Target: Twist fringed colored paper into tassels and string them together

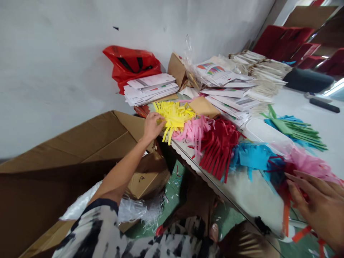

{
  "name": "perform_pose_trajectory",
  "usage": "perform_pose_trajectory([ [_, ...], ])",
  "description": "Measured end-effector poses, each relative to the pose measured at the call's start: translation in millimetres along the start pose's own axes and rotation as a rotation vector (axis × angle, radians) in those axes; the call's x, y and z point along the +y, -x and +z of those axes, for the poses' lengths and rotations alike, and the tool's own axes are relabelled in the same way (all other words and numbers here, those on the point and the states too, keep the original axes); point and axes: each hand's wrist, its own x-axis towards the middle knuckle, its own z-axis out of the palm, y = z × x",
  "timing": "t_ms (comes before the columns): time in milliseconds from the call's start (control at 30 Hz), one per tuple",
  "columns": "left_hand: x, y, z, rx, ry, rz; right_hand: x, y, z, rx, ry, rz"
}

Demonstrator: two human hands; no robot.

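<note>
At the table's near edge, a pile of yellow fringed pieces (176,116) is under the fingers of my left hand (153,126), which pinches the left side of it. My right hand (317,204) is at the right edge of view, its fingers stretched out over red fringe, with orange strips (287,216) hanging below. Between the hands lie pink fringe (197,130), dark red fringe (221,147) and blue fringe (252,156) in a row. More pink fringe (311,161) is just beyond my right hand.
Stacks of printed white envelopes (150,89) and a red bag (131,66) stand against the wall. Green fringe (301,130) lies farther back on the white table, near a black-handled tool (324,105). A large open cardboard box (88,139) is below on the left.
</note>
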Motion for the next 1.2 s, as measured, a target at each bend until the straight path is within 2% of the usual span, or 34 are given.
perform_pose_trajectory([
  [100, 3.6, -11.2, -5.1, 0.019, 0.059, 0.009, -20.7, -10.5, -9.5, 0.03, 0.032, -0.204],
  [200, 14.0, -32.2, -12.5, 0.03, 0.148, 0.003, -37.5, -17.5, -17.5, 0.068, 0.025, -0.273],
  [333, 36.2, -64.1, -24.8, 0.062, 0.411, 0.022, -47.8, -17.7, -21.3, 0.084, -0.012, -0.326],
  [433, 54.3, -83.3, -31.7, 0.097, 0.504, 0.081, -52.9, -15.1, -22.8, 0.098, -0.022, -0.352],
  [567, 79.8, -103.2, -35.9, 0.162, 0.663, -0.018, -61.8, -11.9, -27.9, 0.108, -0.054, -0.354],
  [667, 108.3, -113.8, -42.4, 0.221, 0.749, -0.059, -70.7, -9.1, -35.0, 0.104, -0.099, -0.349],
  [767, 146.8, -117.6, -55.6, 0.278, 0.768, -0.015, -82.8, -6.7, -44.0, 0.116, -0.177, -0.322],
  [867, 189.7, -110.6, -68.8, 0.283, 0.773, 0.037, -98.4, -5.5, -53.2, 0.18, -0.264, -0.288],
  [933, 218.4, -98.1, -71.8, 0.237, 0.807, 0.026, -110.9, -5.0, -60.4, 0.228, -0.33, -0.272],
  [1000, 246.6, -78.2, -67.2, 0.108, 0.868, -0.035, -125.1, -3.8, -70.3, 0.237, -0.415, -0.26],
  [1033, 260.2, -65.4, -62.0, 0.002, 0.906, -0.078, -132.5, -2.8, -76.5, 0.232, -0.465, -0.254],
  [1133, 296.0, -18.8, -39.6, -0.43, 1.003, -0.194, -152.8, 0.5, -98.6, 0.249, -0.591, -0.213],
  [1200, 313.5, 14.4, -24.2, -0.633, 0.958, -0.115, -160.0, 1.9, -112.8, 0.325, -0.596, -0.109],
])
